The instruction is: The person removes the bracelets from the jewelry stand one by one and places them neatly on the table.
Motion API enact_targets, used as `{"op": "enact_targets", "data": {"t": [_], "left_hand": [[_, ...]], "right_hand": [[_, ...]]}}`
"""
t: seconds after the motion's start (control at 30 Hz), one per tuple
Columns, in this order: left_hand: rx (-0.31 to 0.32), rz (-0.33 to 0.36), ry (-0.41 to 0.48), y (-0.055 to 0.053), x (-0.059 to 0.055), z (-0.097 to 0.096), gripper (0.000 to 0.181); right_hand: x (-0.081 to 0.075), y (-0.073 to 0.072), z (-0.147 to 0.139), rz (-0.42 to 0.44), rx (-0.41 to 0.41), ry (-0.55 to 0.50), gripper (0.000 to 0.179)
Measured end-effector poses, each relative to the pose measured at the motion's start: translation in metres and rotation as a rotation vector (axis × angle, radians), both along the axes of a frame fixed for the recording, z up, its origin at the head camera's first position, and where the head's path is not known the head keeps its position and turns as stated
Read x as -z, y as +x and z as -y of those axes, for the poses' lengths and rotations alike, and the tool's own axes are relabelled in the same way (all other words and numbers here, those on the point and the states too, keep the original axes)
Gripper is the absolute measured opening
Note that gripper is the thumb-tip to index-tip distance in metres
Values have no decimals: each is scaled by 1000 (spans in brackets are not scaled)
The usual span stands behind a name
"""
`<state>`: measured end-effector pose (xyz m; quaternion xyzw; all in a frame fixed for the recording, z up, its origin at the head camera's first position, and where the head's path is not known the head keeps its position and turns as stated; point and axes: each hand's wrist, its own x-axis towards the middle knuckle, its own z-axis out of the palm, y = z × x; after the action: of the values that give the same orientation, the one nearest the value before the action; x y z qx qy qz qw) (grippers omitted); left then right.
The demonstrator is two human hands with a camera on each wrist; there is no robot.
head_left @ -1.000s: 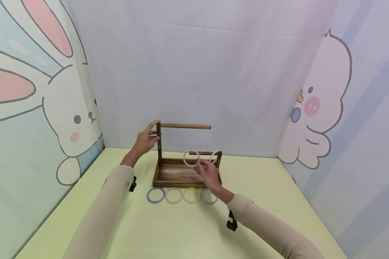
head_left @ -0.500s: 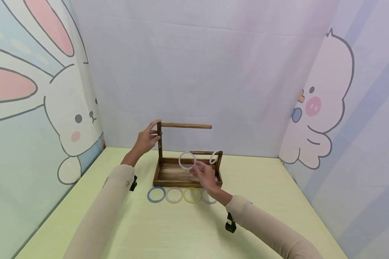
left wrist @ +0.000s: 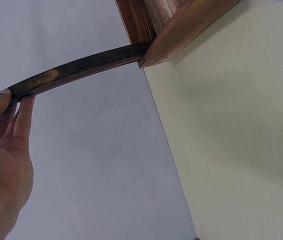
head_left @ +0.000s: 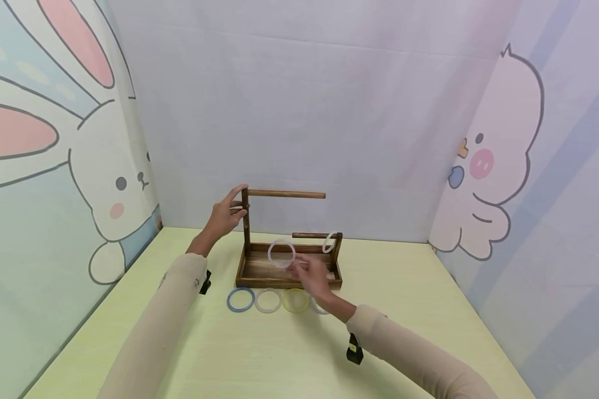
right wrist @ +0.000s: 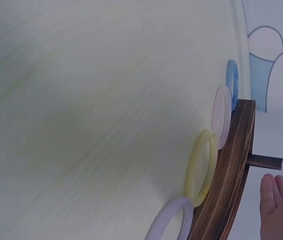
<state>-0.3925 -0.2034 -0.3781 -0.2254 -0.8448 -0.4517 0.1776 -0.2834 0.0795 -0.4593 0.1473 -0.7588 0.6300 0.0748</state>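
Observation:
In the head view my left hand [head_left: 222, 219] grips the upper end of the tall post [head_left: 246, 233] of a dark wooden bangle stand. Thumb and fingers press on the post [left wrist: 81, 67] from both sides in the left wrist view. Over the stand's tray [head_left: 264, 283], my right hand [head_left: 313, 276] pinches a pale lilac bangle [head_left: 269, 255] by its right edge, facing me upright. A white bangle [head_left: 324, 246] hangs on the short lower rod [head_left: 309, 235], near its post. Nothing hangs on the long upper rod [head_left: 285, 194].
Along the tray's front lie a blue bangle [head_left: 240, 311], a pale pink bangle [head_left: 268, 312], a yellow bangle [head_left: 283, 300] and another lilac bangle [right wrist: 169, 212], partly hidden behind my right wrist in the head view. A cloth backdrop [head_left: 299, 111] rises behind the table [head_left: 229, 354].
My right hand has carried the lilac bangle left and down, away from the lower rod and lower over the tray. The left hand keeps its place on the post.

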Motion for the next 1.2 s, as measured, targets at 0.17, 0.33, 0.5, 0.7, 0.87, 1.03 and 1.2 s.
{"op": "enact_targets", "data": {"t": [0.17, 0.33, 0.5, 0.7, 0.87, 1.03, 1.2], "left_hand": [[2, -7, 2, -1, 0, 0, 81], [5, -12, 6, -1, 1, 0, 82], [13, -11, 9, 1, 0, 0, 82], [12, -14, 6, 2, -1, 0, 82], [5, -11, 5, 1, 0, 1, 79], [2, -11, -1, 0, 0, 1, 77], [3, -3, -1, 1, -1, 0, 81]], "right_hand": [[1, 7, 4, -12, -59, -24, 25], [6, 12, 8, 40, -99, -22, 25], [10, 19, 11, 56, -109, 22, 27], [12, 29, 13, 48, -152, 25, 27], [18, 35, 15, 48, -202, 41, 28], [21, 41, 18, 96, -219, 55, 27], [23, 45, 21, 118, -231, 48, 29]]}}
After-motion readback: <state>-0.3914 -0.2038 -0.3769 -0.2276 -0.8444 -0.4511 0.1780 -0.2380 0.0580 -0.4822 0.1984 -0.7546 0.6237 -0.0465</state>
